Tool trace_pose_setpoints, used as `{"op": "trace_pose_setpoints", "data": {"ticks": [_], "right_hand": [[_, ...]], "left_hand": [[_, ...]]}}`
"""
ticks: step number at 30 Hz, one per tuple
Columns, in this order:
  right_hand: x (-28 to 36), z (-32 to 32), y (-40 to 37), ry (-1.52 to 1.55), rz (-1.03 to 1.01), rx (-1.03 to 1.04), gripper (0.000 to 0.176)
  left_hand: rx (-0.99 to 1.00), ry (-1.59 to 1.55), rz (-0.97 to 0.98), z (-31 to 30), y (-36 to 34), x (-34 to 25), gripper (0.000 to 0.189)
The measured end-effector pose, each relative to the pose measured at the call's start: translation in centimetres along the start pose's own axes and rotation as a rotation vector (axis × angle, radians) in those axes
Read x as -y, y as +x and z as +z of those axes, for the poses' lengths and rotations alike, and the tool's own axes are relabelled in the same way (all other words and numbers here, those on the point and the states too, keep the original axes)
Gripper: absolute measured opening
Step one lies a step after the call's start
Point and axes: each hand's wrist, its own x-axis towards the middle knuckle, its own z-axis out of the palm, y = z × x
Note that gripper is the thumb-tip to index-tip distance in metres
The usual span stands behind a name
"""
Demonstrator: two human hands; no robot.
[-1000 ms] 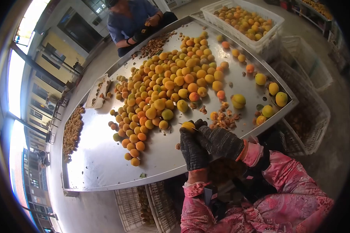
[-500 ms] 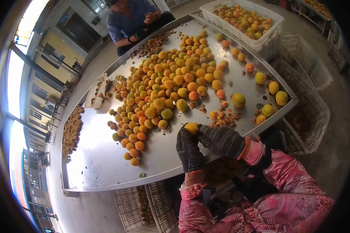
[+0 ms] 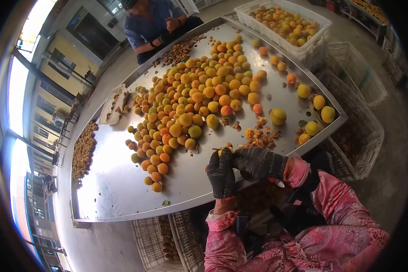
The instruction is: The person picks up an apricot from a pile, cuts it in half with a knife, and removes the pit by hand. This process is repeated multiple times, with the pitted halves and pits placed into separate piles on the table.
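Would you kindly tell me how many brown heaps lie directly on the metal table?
3: a long heap by the left side of the metal table, a loose heap near the co-worker, and a small heap just beyond the right hand. The fruit pile could hide others.

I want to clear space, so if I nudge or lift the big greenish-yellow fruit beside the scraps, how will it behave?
The greenish-yellow fruit would likely roll, being round and resting on a smooth metal tabletop. Pushed toward the scraps, it might catch against that lumpy pile. Lifted, it should probably hold its shape, since its outline looks full.
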Motion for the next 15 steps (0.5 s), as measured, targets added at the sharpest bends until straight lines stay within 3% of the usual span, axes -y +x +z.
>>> {"op": "trace_pose_setpoints", "data": {"ticks": [2,3,5,7,9,11,12,14,15], "right_hand": [[-0.2,0.5,0.1,-0.658,-0.329,-0.22,0.028],[-0.6,0.4,0.4,-0.656,-0.331,-0.218,0.028],[-0.9,0.0,0.8,-0.589,-0.524,-0.258,0.027],[0.5,-0.4,-0.1,-0.534,-0.473,-0.236,0.027],[0.7,-0.7,-0.3,-0.477,-0.42,-0.217,0.027],[-0.4,-0.5,0.1,-0.819,-0.633,-0.333,0.029],[-0.8,0.0,0.0,-0.815,-0.628,-0.336,0.029],[-0.9,0.8,-0.1,-0.872,-0.415,-0.481,0.032],[-0.8,0.9,-0.2,-0.872,-0.413,-0.481,0.032]], "left_hand": [[-0.003,0.042,0.018,0.2,-0.1,-0.1,0.029],[-0.051,-0.055,0.047,0.9,-0.3,-0.4,0.031],[-0.097,-0.156,0.075,1.1,-0.5,-1.0,0.033],[0.096,-0.077,0.032,0.3,-0.3,-1.6,0.037],[0.077,-0.067,0.05,0.1,-0.1,-0.8,0.039],[0.063,-0.054,0.065,0.4,-0.1,-0.7,0.041],[0.005,-0.061,-0.043,0.7,-0.3,-0.9,0.044],[-0.05,-0.077,-0.147,1.3,-0.4,-1.4,0.047],[-0.036,-0.066,-0.211,1.2,-0.5,-1.5,0.048]]}}
